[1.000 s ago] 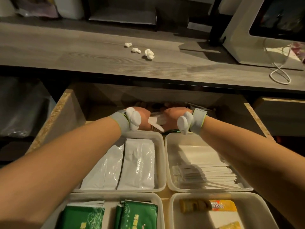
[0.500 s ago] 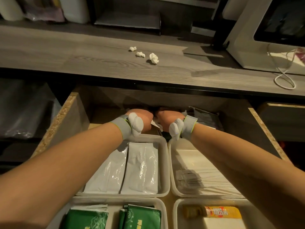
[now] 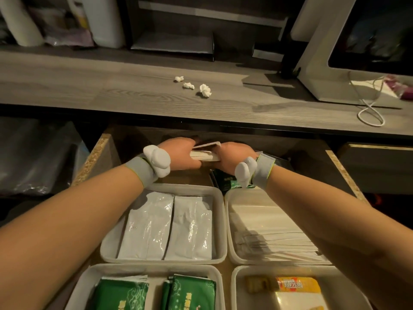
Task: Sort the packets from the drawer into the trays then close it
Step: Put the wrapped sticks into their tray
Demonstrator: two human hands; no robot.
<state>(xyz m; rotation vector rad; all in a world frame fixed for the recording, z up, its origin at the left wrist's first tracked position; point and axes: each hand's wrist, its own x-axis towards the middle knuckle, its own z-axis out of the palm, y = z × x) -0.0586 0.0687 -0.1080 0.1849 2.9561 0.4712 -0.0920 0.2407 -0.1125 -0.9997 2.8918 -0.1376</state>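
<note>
packets (image 3: 204, 155), perhaps, half-hidden in left hand (image 3: 178, 155)

A white packet stack (image 3: 204, 155) is held level inside the open drawer (image 3: 95, 161).

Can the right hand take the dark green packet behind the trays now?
Probably not yet: the right hand and the left hand both grip a stack of white packets. The dark green packet lies uncovered just below the right wrist.

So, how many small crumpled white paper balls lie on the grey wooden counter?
3, in a short row on the grey wooden counter: the left crumpled white paper ball, the middle ball and the larger right ball. I see none hidden.
</note>
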